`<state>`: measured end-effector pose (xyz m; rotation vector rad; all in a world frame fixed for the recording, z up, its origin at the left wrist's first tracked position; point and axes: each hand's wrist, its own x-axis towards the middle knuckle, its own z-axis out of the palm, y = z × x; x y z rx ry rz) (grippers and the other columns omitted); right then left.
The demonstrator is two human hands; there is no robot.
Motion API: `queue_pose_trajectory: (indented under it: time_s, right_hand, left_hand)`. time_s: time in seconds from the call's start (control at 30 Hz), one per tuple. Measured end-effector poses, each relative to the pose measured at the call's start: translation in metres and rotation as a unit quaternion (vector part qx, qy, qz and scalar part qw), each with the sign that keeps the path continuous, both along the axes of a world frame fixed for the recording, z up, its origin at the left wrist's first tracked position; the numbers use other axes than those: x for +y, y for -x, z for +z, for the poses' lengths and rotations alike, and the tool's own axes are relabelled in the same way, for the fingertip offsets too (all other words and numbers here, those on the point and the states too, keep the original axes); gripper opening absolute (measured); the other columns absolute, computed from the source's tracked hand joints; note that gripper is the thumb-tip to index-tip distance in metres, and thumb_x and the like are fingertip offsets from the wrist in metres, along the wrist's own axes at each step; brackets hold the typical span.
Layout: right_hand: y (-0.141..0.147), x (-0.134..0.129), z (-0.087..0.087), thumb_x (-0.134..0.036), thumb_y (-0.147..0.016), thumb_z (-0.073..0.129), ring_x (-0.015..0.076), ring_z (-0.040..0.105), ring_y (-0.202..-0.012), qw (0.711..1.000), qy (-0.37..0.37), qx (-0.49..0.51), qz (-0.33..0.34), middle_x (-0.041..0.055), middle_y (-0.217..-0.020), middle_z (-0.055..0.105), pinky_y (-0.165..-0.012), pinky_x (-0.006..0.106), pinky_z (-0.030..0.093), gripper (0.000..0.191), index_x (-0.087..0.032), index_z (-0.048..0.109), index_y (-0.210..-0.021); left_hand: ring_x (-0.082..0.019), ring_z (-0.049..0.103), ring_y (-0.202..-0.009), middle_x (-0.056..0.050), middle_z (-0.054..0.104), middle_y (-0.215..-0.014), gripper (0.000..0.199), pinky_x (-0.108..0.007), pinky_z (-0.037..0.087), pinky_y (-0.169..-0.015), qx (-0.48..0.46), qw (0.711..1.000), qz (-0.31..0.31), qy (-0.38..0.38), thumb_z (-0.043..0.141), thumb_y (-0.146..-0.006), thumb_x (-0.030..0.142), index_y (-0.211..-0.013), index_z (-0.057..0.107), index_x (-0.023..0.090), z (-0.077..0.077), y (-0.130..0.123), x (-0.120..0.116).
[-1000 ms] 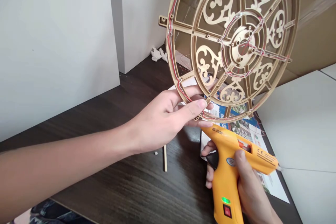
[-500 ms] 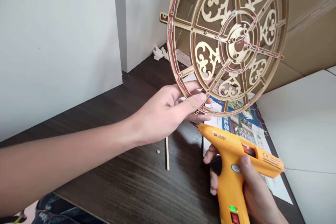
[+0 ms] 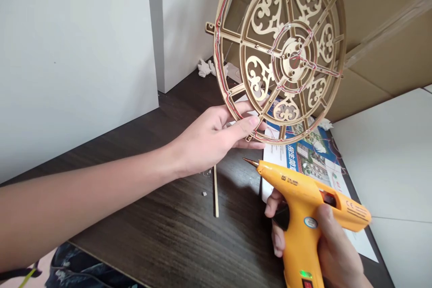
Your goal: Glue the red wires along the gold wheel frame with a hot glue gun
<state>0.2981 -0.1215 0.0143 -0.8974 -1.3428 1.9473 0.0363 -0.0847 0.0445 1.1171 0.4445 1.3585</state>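
My left hand grips the lower left rim of a round gold openwork frame, thumb on the near face and fingers behind. The frame is held up and tilted, its top cut off by the picture edge. Red and white wires run along its rim, spokes and inner ring. Wrapped around the handle of a yellow hot glue gun is my right hand, with fingers by the black trigger. The gun's metal nozzle points left, below the frame and apart from it. A green light glows on the handle above a red switch.
On the dark wood table lie a thin wooden stick, small crumbs and a printed sheet. Crumpled tissue rests by the white panel. A cardboard surface stands behind the frame.
The round frame has turned, its right side swinging left and away, so it looks narrower. My left hand has shifted slightly up. The glue gun has moved a little right and down.
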Motion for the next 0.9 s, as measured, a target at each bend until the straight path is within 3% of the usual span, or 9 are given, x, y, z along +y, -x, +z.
queue_pose_trajectory:
  time_s: [0.2,0.27,0.47,0.9]
  right_hand:
    - [0.012,-0.013,0.019,-0.075,-0.082,0.062,0.0140,0.060,-0.054,0.995,0.040,-0.040,-0.085,0.0045,-0.093,0.063,-0.053,0.029,0.051,0.058,-0.022,0.065,-0.105]
    - [0.011,-0.014,0.019,-0.074,-0.082,0.062,0.0139,0.060,-0.055,0.995,0.044,-0.031,-0.082,0.0048,-0.093,0.062,-0.053,0.029,0.051,0.057,-0.022,0.066,-0.105]
    - [-0.005,-0.007,0.007,-0.070,-0.094,0.044,0.0164,0.065,-0.062,0.998,-0.024,0.057,0.016,0.0085,-0.103,0.062,-0.056,0.029,0.056,0.056,-0.025,0.064,-0.121]
    - [0.002,-0.007,0.014,-0.075,-0.089,0.049,0.0162,0.060,-0.054,0.994,-0.041,0.031,-0.092,0.0069,-0.096,0.058,-0.044,0.030,0.052,0.057,-0.026,0.063,-0.114]
  left_hand:
    - [-0.019,0.064,-0.112,-0.010,0.064,-0.120,0.026,-0.034,0.058,-0.100,0.018,1.000,0.007,0.012,0.062,-0.095,0.030,-0.111,0.070,0.011,0.001,0.001,-0.001]
    - [-0.019,0.063,-0.113,-0.010,0.065,-0.121,0.026,-0.034,0.057,-0.101,0.022,1.000,0.013,0.009,0.062,-0.095,0.029,-0.112,0.070,0.012,0.000,0.001,-0.001]
    - [-0.017,0.062,-0.112,-0.009,0.065,-0.120,0.024,-0.030,0.056,-0.101,0.035,0.999,0.020,0.005,0.061,-0.094,0.025,-0.112,0.069,0.011,-0.001,0.002,-0.001]
    - [-0.014,0.064,-0.101,-0.008,0.067,-0.107,0.021,-0.027,0.054,-0.094,0.066,0.996,0.056,0.006,0.064,-0.092,0.025,-0.105,0.071,0.010,0.002,0.003,-0.001]
